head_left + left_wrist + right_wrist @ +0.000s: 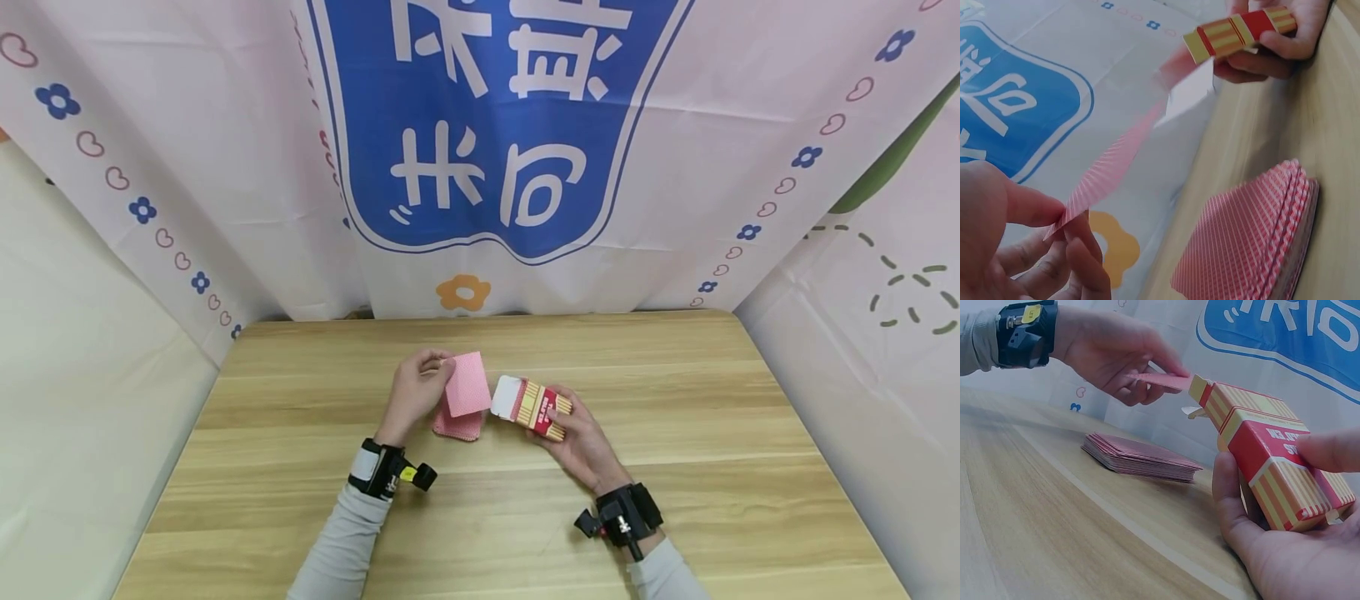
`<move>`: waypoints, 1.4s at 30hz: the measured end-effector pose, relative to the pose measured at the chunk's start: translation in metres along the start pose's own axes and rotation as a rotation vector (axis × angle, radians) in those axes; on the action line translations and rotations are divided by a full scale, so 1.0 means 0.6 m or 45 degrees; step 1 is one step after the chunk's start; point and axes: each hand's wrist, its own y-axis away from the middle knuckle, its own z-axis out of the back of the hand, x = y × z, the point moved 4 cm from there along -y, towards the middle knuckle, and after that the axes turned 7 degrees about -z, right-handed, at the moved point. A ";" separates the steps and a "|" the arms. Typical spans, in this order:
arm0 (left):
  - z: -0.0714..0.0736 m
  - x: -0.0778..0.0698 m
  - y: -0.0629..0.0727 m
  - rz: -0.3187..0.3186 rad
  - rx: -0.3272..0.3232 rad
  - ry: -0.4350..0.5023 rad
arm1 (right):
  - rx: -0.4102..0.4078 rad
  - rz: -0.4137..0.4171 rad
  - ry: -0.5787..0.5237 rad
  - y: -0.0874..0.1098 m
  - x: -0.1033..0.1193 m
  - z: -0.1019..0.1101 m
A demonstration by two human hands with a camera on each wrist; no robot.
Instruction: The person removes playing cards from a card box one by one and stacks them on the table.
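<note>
Between thumb and fingers, my left hand [422,385] pinches a pink patterned playing card [467,385] by its edge. Below that card, a stack of playing cards [1241,231] with red patterned backs lies on the table. My right hand [581,442] grips a red and yellow striped card box [1272,453], tilted above the table. The box's white flap [507,395] stands open toward the held card. In the left wrist view the card's far end reaches close to the flap; whether they touch I cannot tell.
The wooden table [300,500] ends at a white cloth backdrop [675,150] with a blue printed emblem [487,125]. Cloth walls stand at both sides. Each wrist wears a black strap with a small camera.
</note>
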 end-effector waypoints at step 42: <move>-0.028 0.067 -0.003 0.031 0.003 -0.314 | 0.058 0.016 0.043 0.002 0.001 0.001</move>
